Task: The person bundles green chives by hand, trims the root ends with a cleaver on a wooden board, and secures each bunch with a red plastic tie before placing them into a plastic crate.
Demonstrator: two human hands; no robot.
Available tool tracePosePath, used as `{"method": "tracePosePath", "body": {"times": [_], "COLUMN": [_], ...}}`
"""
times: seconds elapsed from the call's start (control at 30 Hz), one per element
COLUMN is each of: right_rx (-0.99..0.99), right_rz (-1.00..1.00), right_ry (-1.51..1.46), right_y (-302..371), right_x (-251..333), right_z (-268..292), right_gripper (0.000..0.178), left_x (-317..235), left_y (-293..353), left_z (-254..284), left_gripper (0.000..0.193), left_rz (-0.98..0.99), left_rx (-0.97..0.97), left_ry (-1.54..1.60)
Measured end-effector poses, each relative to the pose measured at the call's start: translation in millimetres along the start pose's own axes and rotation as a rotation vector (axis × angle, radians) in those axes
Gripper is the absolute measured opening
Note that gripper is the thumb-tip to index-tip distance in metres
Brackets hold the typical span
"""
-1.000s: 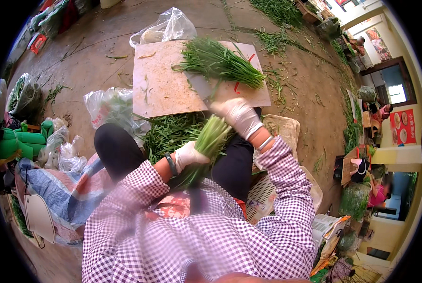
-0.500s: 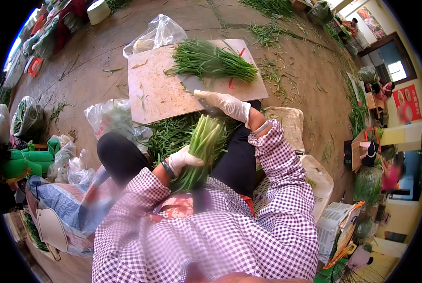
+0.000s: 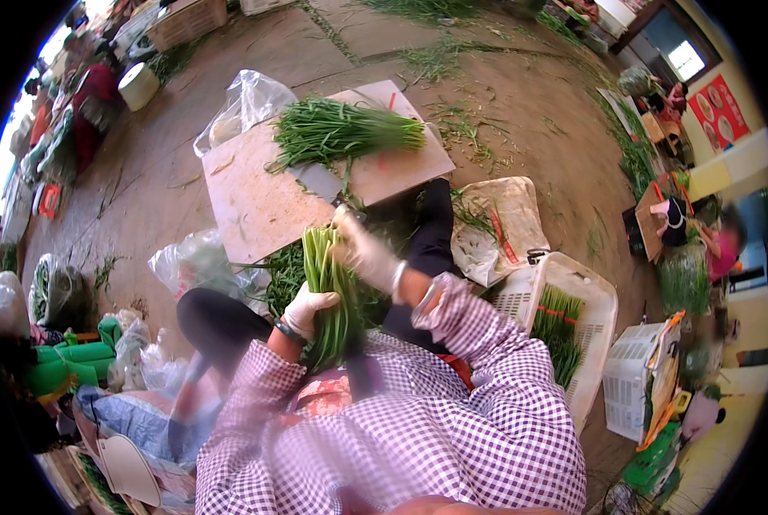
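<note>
A bunch of garlic chives [image 3: 320, 266], pale cut ends up, stands upright in front of my body. My left hand [image 3: 308, 311], in a whitish glove, is closed round its lower middle. My gloved right hand [image 3: 367, 253] is at the bunch's upper right side, close to the pale ends. It is smeared by motion, so its grip cannot be made out. Beyond the hands, a pale board [image 3: 251, 193] carries a larger bunch of chives [image 3: 341, 129] lying flat. A wide-bladed knife [image 3: 317, 182] rests near the board's front edge.
Loose greens [image 3: 285, 279] lie below the board. To the right, a pale plastic basket [image 3: 603, 322] holds tied chives, with a stained white sheet [image 3: 504, 223] beside it. Clear plastic bags [image 3: 199, 266] lie at the left. Other people sit along the far right.
My right hand has moved from beside the knife and board down to the bunch's upper end. The view has shifted, showing more of the right basket with its tied chives.
</note>
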State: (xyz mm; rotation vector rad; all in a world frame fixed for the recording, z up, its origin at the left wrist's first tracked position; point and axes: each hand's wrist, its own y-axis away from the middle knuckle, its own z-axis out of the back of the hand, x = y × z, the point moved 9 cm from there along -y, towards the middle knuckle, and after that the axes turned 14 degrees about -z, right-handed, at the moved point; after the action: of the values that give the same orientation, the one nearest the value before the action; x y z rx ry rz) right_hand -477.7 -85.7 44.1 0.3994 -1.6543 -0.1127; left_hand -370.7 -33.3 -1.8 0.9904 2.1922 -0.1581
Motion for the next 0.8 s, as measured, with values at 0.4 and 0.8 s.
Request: {"method": "tracePosePath", "body": {"times": [0.4,0.8], "right_rx": [-0.056,-0.008], "right_rz": [0.125,0.09], "right_ry": [0.323,0.362], "right_y": [28.1,54.3], "right_x": [37.2,-10.4], "right_z": [-42.8,-25.4], "right_gripper": [0.113,0.096], "left_x": [12.3,-97.9], "left_y": [7.6,-21.7], "left_z": [-24.8,-28.7], "left_gripper": [0.054,0.049], "left_rz": [-0.194,-0.697], "left_rx": [-0.033,-0.158], "left_ry": [-0.182,0.037]}}
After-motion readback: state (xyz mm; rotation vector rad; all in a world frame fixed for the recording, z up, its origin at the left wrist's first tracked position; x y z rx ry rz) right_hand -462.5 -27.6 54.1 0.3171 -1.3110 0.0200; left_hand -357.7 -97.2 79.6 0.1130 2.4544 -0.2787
